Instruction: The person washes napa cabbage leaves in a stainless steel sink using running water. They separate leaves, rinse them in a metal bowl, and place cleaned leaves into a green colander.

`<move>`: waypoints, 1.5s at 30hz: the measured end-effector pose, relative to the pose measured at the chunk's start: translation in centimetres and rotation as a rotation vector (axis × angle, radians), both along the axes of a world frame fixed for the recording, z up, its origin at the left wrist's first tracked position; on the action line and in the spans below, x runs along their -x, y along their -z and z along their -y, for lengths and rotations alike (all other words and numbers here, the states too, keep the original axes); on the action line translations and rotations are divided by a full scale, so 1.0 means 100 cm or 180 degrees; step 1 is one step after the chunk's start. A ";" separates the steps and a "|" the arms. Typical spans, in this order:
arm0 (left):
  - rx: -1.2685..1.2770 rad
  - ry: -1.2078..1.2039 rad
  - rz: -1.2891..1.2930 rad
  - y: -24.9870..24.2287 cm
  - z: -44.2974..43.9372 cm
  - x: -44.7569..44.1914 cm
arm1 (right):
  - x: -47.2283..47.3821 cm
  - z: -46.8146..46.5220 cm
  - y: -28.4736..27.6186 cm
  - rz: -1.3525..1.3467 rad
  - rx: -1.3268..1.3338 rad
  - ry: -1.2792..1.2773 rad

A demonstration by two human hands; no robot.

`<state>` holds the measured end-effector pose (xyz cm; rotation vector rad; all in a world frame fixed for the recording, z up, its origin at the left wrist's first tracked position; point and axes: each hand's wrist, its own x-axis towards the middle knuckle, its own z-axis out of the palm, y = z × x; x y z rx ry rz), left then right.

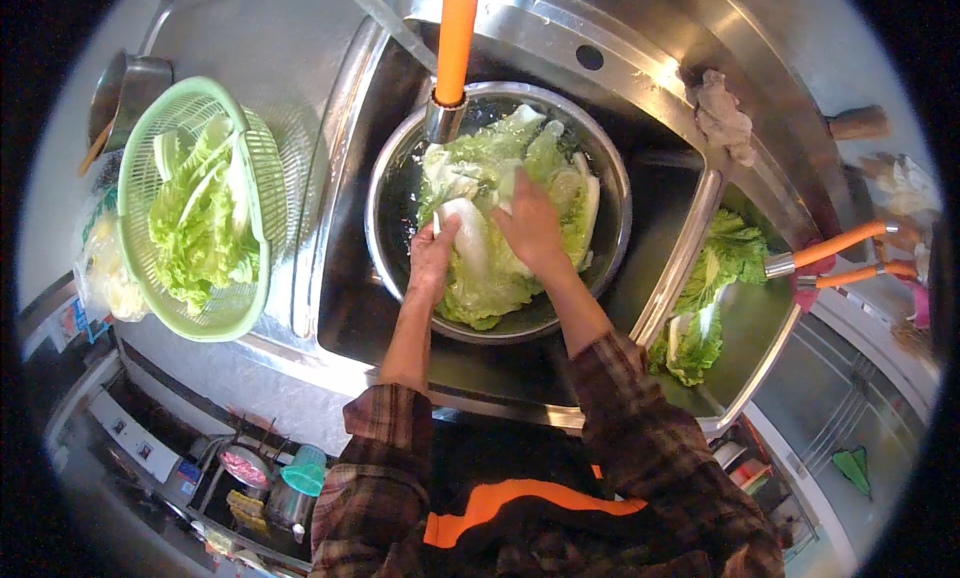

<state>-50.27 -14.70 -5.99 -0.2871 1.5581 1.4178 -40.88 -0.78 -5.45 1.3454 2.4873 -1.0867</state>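
A round steel basin [624,225] stands in the large sink compartment, filled with water and pale green Chinese cabbage leaves [480,300]. My left hand [431,259] grips the broad white rib of one cabbage leaf [469,236] at the basin's left side. Among the leaves near the middle, my right hand [534,229] has its fingers bent around a pale leaf part [508,189]; its fingertips are blurred and partly hidden. Just beyond both hands, an orange faucet hose [457,45] with a metal end [445,120] hangs over the basin's far rim.
Left on the drainboard, a green plastic basket [262,278] holds frilly leaves [202,218]. Behind it are a steel pot [142,90] and a plastic bag [105,263]. More cabbage leaves [701,330] lie in the right sink compartment [750,360]. A crumpled cloth [724,116] rests on the sink's edge.
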 end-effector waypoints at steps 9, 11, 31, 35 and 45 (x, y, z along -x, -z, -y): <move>-0.0087 -0.0634 -0.0332 -0.014 0.010 0.030 | 0.015 -0.037 0.031 0.0072 -0.0222 -0.0271; -0.0363 -0.0805 -0.0270 -0.016 0.010 0.031 | 0.004 -0.037 0.010 -0.0101 -0.0077 -0.0146; 0.1295 0.0668 -0.1048 0.016 -0.019 0.051 | 0.032 -0.076 0.042 -0.0632 0.0574 0.0362; 0.0615 0.1155 -0.2038 0.015 -0.011 0.045 | -0.004 -0.059 0.053 -0.0801 -0.0338 -0.0518; 0.0952 0.1604 -0.1720 0.028 -0.021 0.055 | 0.019 -0.055 0.034 -0.1040 0.0224 0.0867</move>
